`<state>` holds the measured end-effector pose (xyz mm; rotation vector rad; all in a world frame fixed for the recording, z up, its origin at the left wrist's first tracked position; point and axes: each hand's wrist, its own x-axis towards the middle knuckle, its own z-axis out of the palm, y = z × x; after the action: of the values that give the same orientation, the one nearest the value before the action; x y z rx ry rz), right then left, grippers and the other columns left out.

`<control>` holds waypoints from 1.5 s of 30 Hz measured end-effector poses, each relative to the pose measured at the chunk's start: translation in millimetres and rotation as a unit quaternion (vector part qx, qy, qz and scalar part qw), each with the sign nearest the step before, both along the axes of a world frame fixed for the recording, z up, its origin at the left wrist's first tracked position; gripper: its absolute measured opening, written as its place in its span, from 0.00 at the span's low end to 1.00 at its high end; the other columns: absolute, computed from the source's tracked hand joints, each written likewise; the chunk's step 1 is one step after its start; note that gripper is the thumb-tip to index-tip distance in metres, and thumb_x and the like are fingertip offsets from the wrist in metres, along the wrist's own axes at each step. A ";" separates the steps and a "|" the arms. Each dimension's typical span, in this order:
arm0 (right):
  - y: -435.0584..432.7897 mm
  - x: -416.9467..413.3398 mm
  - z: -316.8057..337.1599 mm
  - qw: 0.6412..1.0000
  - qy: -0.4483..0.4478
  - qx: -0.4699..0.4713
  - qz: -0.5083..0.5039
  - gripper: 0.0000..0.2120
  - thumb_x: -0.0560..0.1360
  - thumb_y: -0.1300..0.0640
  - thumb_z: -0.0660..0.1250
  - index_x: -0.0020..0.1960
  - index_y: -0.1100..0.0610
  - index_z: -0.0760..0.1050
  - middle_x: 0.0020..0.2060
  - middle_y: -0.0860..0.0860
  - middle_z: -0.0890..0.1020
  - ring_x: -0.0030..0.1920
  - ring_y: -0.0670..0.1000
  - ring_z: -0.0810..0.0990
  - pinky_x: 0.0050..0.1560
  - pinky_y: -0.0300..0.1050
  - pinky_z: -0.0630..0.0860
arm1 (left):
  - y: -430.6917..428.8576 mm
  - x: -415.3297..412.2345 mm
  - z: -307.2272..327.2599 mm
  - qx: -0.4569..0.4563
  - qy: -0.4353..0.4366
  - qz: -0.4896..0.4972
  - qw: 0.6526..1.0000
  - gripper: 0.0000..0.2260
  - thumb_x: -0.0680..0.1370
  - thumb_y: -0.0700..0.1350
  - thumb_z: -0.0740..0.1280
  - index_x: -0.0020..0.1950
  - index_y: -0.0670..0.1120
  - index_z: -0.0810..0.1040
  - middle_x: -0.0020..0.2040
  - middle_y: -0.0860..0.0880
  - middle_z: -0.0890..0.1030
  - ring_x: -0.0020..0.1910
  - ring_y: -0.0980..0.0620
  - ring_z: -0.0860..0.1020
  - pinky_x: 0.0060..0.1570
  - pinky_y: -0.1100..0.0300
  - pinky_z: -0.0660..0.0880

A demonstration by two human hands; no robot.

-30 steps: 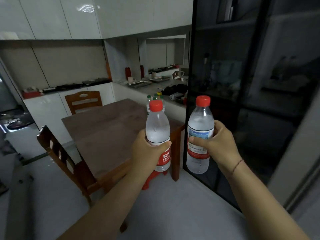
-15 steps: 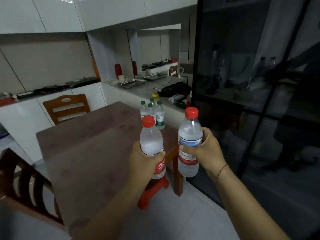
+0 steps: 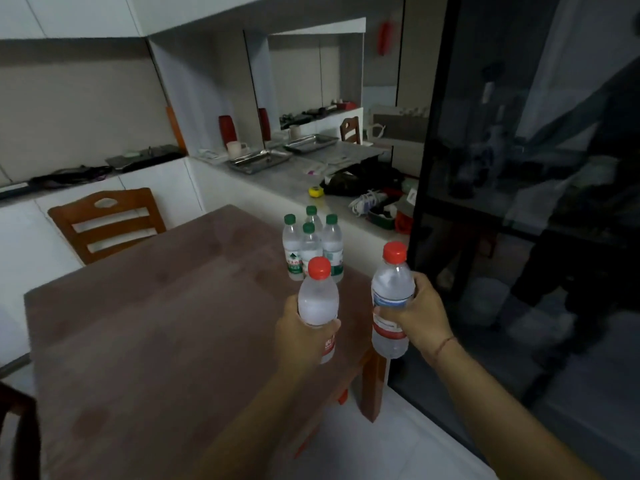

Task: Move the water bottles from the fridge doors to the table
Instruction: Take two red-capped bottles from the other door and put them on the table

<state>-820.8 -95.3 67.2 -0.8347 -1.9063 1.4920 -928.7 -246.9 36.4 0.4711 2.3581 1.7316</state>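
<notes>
My left hand (image 3: 298, 337) grips a red-capped water bottle (image 3: 318, 299) upright over the near right part of the brown wooden table (image 3: 156, 323). My right hand (image 3: 417, 317) holds a second red-capped water bottle (image 3: 393, 289) upright, just beyond the table's right edge above the floor. Several green-capped water bottles (image 3: 310, 245) stand clustered on the table's far right corner, a little beyond the bottles I hold.
A dark glass cabinet (image 3: 519, 202) rises close on the right. A wooden chair (image 3: 107, 220) stands behind the table; another chair back (image 3: 17, 427) shows at lower left. The white counter (image 3: 294, 178) beyond carries metal trays, a cup and clutter. A red stool (image 3: 343, 396) sits under the table.
The view has come closer to the table. Both hands with their bottles have moved forward, and the left bottle is now over the tabletop near the green-capped cluster.
</notes>
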 end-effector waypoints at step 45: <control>165.5 -231.3 -117.0 0.987 -0.137 -0.012 0.083 0.42 0.62 0.63 0.78 0.70 0.55 0.60 0.67 0.54 0.71 0.66 0.55 0.70 0.65 0.48 0.69 | 167.4 -163.5 -100.6 -0.012 -0.096 0.027 0.995 0.28 0.64 0.38 0.77 0.60 0.50 0.70 0.55 0.53 0.78 0.53 0.57 0.78 0.49 0.60 0.78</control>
<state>-1052.1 70.2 -49.8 -0.9539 -2.2097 1.5659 -1092.2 -79.5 -64.1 0.2266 2.2719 1.6866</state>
